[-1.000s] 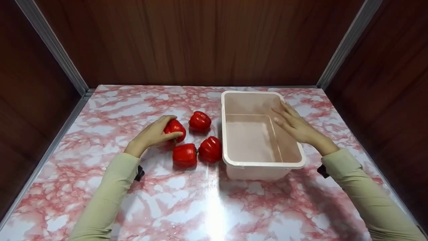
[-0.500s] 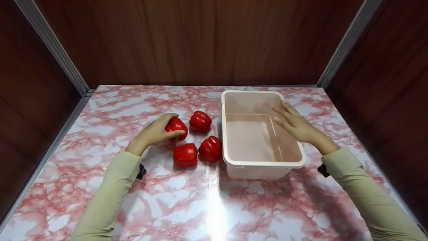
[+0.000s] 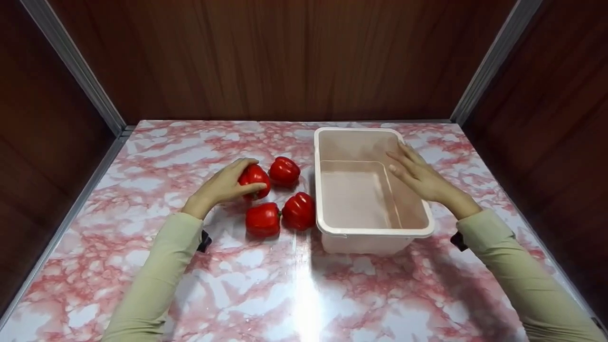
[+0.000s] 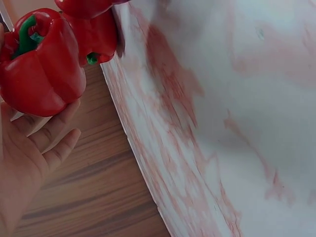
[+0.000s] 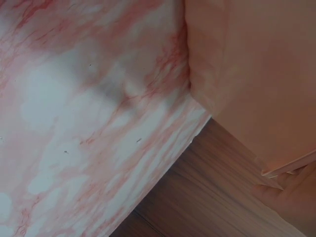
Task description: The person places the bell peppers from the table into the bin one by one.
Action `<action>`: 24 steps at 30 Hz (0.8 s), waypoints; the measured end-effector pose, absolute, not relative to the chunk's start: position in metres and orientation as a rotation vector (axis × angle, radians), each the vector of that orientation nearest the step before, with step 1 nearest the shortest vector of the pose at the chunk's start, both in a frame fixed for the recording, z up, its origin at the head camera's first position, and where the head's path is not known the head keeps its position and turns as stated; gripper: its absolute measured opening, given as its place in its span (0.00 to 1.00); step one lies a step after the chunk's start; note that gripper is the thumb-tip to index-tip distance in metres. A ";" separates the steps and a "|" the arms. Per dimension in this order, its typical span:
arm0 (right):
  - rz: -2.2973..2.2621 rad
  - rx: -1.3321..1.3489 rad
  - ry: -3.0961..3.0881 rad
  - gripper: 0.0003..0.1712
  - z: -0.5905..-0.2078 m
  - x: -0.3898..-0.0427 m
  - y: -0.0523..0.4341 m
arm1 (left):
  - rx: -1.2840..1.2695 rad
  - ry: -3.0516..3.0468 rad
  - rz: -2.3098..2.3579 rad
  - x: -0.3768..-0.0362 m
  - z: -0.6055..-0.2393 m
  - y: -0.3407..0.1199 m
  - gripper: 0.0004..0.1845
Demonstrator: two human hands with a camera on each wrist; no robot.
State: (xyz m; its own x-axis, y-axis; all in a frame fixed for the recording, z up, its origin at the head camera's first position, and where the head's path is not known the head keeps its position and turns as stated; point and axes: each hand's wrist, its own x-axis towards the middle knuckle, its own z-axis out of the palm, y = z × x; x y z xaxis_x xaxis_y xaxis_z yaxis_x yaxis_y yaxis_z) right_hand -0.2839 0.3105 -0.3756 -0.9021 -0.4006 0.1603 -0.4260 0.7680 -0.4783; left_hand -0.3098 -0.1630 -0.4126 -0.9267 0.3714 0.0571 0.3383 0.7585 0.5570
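Note:
In the head view my left hand (image 3: 225, 183) holds a shiny red bell pepper (image 3: 255, 179), its thumb along the near side and its fingers over the far side. The left wrist view shows that pepper (image 4: 47, 66), with a green stem, against the fingers. Three more red bell peppers lie close by: one behind to the right (image 3: 284, 171), one in front (image 3: 263, 220) and one (image 3: 299, 211) beside the bin. My right hand (image 3: 420, 178) rests over the right rim of a cream plastic bin (image 3: 365, 232), its fingers fairly straight and partly inside.
The pink-and-white marbled table (image 3: 228, 294) carries everything. Dark wood-grain panels (image 3: 294, 61) with metal corner strips stand behind and on both sides. The bin's inside shows its bare floor.
My left hand has shifted slightly to the right and away from me, with the bell pepper moving along in it. My right hand and the bin stay in place.

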 end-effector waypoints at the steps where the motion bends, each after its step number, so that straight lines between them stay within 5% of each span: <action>1: 0.804 0.678 -2.910 0.30 -0.375 -0.284 0.310 | 0.586 2.895 0.898 -0.310 -0.412 -0.163 0.44; 24: 0.823 0.681 -2.905 0.31 -0.375 -0.284 0.311 | 0.673 2.885 0.924 -0.312 -0.410 -0.153 0.44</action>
